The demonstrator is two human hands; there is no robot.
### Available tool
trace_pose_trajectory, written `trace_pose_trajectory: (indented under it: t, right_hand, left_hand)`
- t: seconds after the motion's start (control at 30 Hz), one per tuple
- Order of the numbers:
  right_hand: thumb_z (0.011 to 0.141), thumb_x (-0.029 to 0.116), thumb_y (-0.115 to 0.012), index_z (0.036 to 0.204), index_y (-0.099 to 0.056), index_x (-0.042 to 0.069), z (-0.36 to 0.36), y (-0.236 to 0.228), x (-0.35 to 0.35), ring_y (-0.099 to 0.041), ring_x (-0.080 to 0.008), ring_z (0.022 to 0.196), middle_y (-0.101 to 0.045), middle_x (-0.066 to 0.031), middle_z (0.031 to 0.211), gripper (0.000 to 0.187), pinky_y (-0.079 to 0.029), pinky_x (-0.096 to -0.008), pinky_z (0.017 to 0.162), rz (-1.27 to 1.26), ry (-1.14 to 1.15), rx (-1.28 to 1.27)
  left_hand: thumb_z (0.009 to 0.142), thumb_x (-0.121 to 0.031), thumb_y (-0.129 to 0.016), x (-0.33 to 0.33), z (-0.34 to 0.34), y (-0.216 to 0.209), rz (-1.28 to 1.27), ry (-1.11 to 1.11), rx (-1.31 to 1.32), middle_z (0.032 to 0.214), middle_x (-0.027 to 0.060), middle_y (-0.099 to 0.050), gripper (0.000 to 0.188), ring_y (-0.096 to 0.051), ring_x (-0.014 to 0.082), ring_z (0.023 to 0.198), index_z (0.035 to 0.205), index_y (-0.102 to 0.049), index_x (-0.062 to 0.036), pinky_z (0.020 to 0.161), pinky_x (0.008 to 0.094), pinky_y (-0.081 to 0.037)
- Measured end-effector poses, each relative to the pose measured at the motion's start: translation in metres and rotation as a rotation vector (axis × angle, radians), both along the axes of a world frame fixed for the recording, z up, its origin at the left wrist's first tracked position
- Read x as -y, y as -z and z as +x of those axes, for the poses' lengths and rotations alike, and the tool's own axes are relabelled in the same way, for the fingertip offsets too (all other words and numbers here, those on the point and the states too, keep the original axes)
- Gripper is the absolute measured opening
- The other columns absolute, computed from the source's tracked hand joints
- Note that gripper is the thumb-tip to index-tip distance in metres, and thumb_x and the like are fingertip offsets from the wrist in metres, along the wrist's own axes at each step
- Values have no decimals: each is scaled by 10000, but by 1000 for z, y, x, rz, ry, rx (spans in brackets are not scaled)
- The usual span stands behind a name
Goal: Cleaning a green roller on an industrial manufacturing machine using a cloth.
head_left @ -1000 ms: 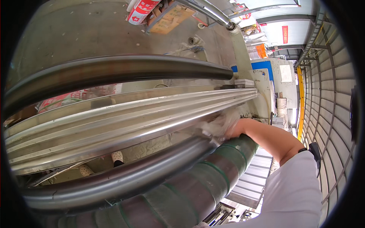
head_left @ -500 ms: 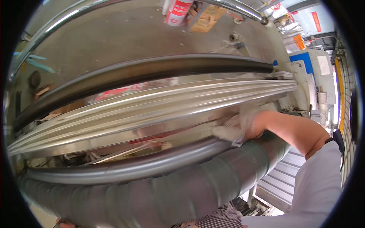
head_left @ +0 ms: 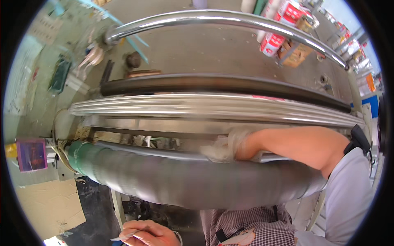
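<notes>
My right hand (head_left: 223, 149) lies over the grey metal roller (head_left: 164, 152), just behind the thick dark wrapped roller (head_left: 197, 182). A crumpled, translucent whitish covering like a plastic glove wraps it to the wrist. Blur hides its fingers, so I cannot make out whether they grip anything. Low in the picture, in front of the wrapped roller, my left hand (head_left: 152, 233) is closed on a thin, pale, pointed strip like a blade (head_left: 123, 237). Green wrapping (head_left: 82, 158) shows at the left end of the thick roller.
Behind the rollers run a ribbed metal bar (head_left: 188, 107), a dark bar (head_left: 213, 84) and a chrome rail (head_left: 213, 16). A pale green machine side panel (head_left: 37, 94) with a small purple-framed screen (head_left: 32, 155) stands left. Red-and-white rolls (head_left: 273, 43) stand beyond.
The view has swung left, bringing in the side panel and the roller's left end. My left hand is now in plain sight. My right hand remains over the grey roller, with its arm reaching across.
</notes>
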State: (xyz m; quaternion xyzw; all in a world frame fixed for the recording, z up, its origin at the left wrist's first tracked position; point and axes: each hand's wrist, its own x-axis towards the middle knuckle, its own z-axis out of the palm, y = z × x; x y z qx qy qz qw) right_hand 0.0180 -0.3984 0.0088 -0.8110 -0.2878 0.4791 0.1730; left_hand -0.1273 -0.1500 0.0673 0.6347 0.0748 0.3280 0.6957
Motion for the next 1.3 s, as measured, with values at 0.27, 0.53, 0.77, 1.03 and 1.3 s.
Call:
trace_pose_trajectory:
  t: [0.27,0.53,0.77,1.03,1.3]
  right_hand:
    - [993,392,-454,1296,-496,145,127,39,-243,-597,-345,1159,-628,-124,1258,393,-467,-432,974,358,-126,290]
    - [915,720,-460,1262,-655,92,209,32,-433,-624,-278,1159,-652,-126,1271,744,-454,-380,991,212,238,136]
    - [935,655,-463,1264,-642,85,205,24,-417,-639,-297,1133,-672,-183,1181,683,-453,-386,1007,64,341,69]
    - [931,247,-598,1386,-513,173,133,-25,-297,-646,-281,1067,-468,-147,1463,469,-522,-318,933,-354,280,7]
    - [948,231,-542,1096,-601,57,114,-68,-236,-586,-116,798,-590,-43,810,236,-472,-227,744,632,470,140]
  left_hand:
    - [1029,-136,-502,-217,-31,36,1022,-475,-534,743,78,-465,230,-446,177,583,832,-485,-18,481,300,-336]
    - [1023,-175,-545,-241,-83,83,-3,-592,-628,721,14,-523,155,-403,74,555,927,-468,-79,487,237,-337]
    - [1020,-153,-544,-240,-87,104,-104,-601,-621,760,28,-552,114,-421,83,564,969,-492,-66,506,234,-353]
    - [1022,-167,-549,-240,-45,91,-117,-477,-629,746,25,-544,142,-411,87,552,935,-478,-79,499,237,-334]
    - [1024,-162,-543,-241,-18,85,-147,-421,-597,757,30,-564,128,-415,85,555,947,-503,-68,499,239,-335]
